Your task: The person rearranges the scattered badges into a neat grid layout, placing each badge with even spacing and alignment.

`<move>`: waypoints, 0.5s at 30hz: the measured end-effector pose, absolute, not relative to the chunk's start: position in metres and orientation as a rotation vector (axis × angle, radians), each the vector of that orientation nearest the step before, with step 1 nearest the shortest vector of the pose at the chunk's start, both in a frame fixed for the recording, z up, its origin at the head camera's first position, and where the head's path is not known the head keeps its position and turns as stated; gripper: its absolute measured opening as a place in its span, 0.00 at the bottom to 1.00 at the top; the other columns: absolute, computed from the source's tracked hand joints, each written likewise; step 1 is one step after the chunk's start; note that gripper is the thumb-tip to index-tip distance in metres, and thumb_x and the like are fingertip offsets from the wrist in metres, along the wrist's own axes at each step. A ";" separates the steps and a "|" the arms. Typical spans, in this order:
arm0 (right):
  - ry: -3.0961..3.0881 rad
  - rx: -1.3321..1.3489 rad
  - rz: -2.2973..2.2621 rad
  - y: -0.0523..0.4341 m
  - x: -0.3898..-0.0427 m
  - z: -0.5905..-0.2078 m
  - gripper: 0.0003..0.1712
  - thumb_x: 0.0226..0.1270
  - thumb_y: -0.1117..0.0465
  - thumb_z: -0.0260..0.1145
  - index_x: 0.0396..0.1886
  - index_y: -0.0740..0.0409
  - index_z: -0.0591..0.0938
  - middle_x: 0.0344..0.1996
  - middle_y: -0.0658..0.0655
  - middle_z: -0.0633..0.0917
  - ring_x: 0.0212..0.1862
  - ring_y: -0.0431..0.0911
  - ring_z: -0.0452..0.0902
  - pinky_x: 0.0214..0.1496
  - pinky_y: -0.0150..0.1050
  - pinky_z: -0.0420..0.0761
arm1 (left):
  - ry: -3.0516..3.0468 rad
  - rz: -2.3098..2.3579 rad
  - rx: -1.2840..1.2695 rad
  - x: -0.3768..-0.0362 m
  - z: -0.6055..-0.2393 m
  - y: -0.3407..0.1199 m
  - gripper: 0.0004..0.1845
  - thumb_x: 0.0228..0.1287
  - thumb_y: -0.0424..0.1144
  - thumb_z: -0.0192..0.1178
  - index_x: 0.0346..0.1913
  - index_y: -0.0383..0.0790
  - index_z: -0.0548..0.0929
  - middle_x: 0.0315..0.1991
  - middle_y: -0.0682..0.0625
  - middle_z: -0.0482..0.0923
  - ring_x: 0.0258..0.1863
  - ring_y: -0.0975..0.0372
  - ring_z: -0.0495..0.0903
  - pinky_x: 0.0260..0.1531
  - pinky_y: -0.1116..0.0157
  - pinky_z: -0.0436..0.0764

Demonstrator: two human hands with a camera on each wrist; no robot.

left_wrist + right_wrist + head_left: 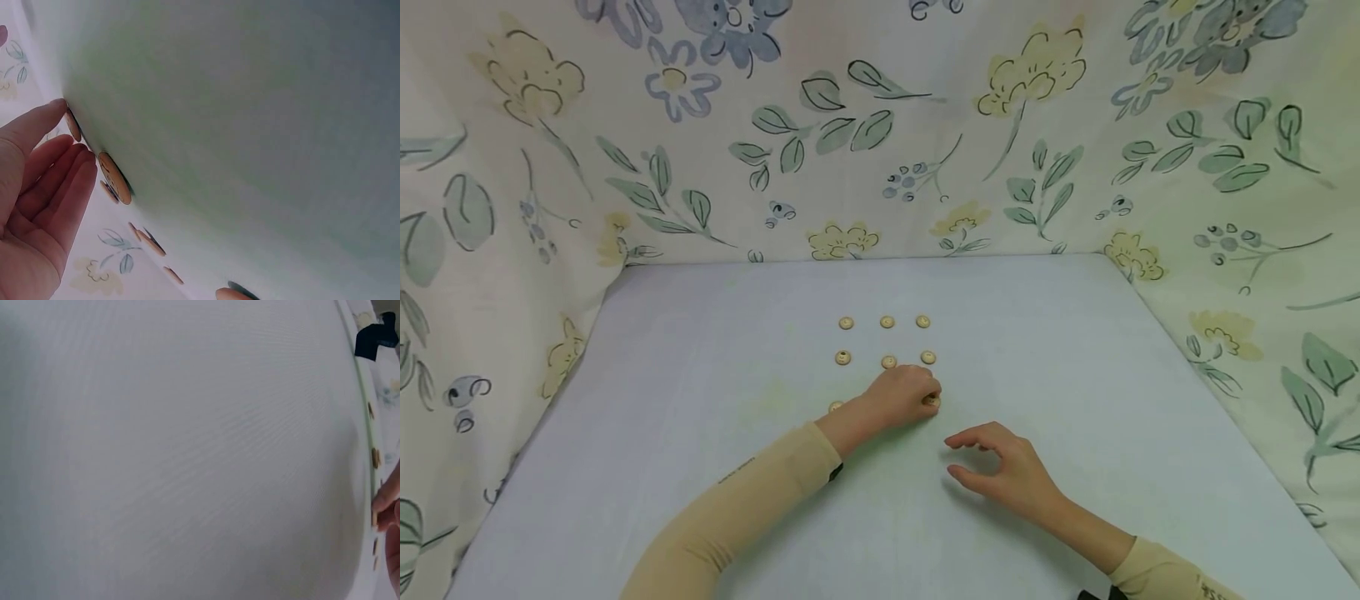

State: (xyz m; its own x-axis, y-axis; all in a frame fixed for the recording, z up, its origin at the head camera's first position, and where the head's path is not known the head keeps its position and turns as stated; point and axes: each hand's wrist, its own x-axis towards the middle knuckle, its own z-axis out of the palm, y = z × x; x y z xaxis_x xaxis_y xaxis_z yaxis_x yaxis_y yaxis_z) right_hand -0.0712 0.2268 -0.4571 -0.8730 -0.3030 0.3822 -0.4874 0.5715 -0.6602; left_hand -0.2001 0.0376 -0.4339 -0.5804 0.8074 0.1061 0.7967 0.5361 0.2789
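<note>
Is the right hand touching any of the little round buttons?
No, the right hand hovers apart from the buttons, fingers loosely curled and holding nothing, while the left hand rests on the button at its fingertips.

The table (700, 467) is covered in a pale, matt sheet that looks like smooth cloth or vinyl; in the right wrist view it shows a fine ribbed weave and no gloss. On it lie small round buttons (887, 322) that look like light wood or wood-toned plastic, with a dull satin face; the one nearest the left hand (904, 397) looks smooth and tan in the left wrist view (115, 178). Behind and beside the table hangs a backdrop (880, 125) of soft, matt printed cloth with a flower pattern, creased in places. Both forearms wear sleeves (737, 508) of smooth, matt beige knit fabric.
</note>
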 end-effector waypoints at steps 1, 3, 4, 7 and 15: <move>-2.570 0.666 1.183 0.227 -0.072 -0.457 0.19 0.50 0.62 0.79 0.44 0.50 0.85 0.42 0.42 0.85 0.44 0.40 0.79 0.42 0.40 0.79 | 2.727 0.467 1.414 -0.200 -0.434 0.037 0.15 0.57 0.35 0.66 0.19 0.47 0.71 0.18 0.58 0.61 0.20 0.67 0.60 0.21 0.72 0.58; -2.560 0.675 1.186 0.226 -0.074 -0.458 0.20 0.49 0.62 0.79 0.44 0.50 0.85 0.41 0.44 0.85 0.44 0.42 0.79 0.42 0.41 0.79 | 2.742 0.458 1.397 -0.199 -0.433 0.034 0.14 0.57 0.37 0.67 0.20 0.46 0.72 0.19 0.58 0.63 0.21 0.67 0.62 0.22 0.72 0.60; -2.557 0.678 1.190 0.226 -0.074 -0.458 0.20 0.49 0.62 0.79 0.44 0.50 0.85 0.41 0.44 0.86 0.44 0.42 0.79 0.42 0.41 0.79 | 2.750 0.458 1.392 -0.198 -0.433 0.033 0.13 0.57 0.38 0.67 0.21 0.46 0.74 0.20 0.57 0.65 0.22 0.66 0.63 0.23 0.71 0.62; -2.552 0.675 1.190 0.227 -0.075 -0.458 0.20 0.49 0.62 0.79 0.44 0.50 0.85 0.41 0.44 0.86 0.43 0.44 0.79 0.42 0.41 0.79 | 2.763 0.485 1.373 -0.196 -0.432 0.030 0.06 0.59 0.42 0.67 0.31 0.44 0.83 0.28 0.56 0.76 0.29 0.65 0.73 0.28 0.70 0.72; -2.562 0.675 1.188 0.231 -0.079 -0.454 0.17 0.53 0.62 0.77 0.44 0.51 0.86 0.40 0.45 0.86 0.41 0.44 0.79 0.42 0.38 0.78 | 2.716 0.781 1.251 -0.183 -0.431 0.014 0.23 0.61 0.48 0.68 0.55 0.40 0.83 0.52 0.51 0.82 0.53 0.60 0.79 0.51 0.64 0.77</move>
